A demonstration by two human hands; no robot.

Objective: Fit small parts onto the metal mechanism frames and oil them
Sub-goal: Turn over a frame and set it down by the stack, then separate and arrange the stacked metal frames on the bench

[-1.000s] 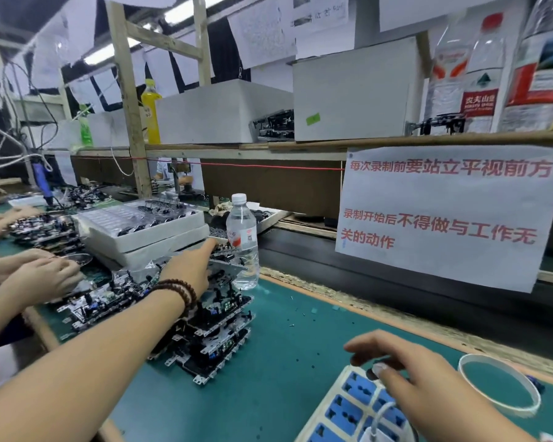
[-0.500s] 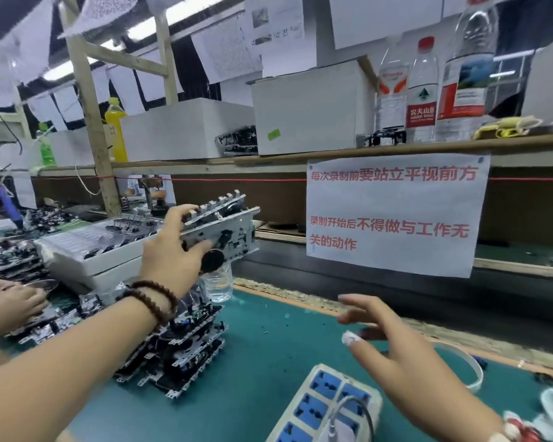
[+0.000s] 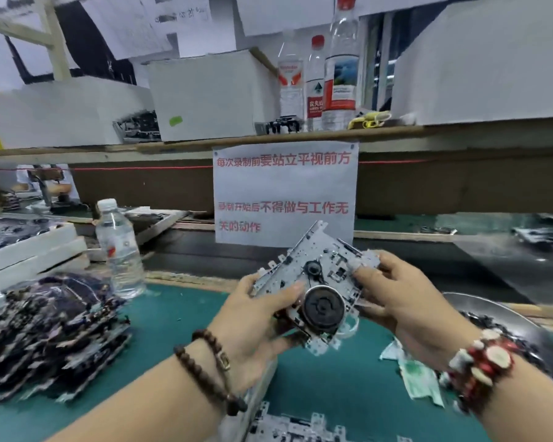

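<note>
I hold one metal mechanism frame (image 3: 320, 266) in front of me above the green bench mat, tilted, with its black round flywheel (image 3: 323, 309) facing me. My left hand (image 3: 256, 317) grips the frame's left and lower edge, thumb across the plate. My right hand (image 3: 399, 298) grips its right edge, with a taped fingertip on the metal. A blurred stack of more frames (image 3: 51, 333) lies on the mat at the left. Another frame (image 3: 294, 425) lies at the bottom edge.
A water bottle (image 3: 118, 247) stands left of centre on the green mat (image 3: 173, 320). A metal bowl (image 3: 505, 317) holding small dark parts sits at the right. White foam trays (image 3: 29, 247) lie far left. A paper sign (image 3: 284, 193) hangs from the shelf, bottles above it.
My left hand has carried the frame from the left stack to the middle. My right hand has risen from the power strip and taken the frame's right edge. The view has swung right.
</note>
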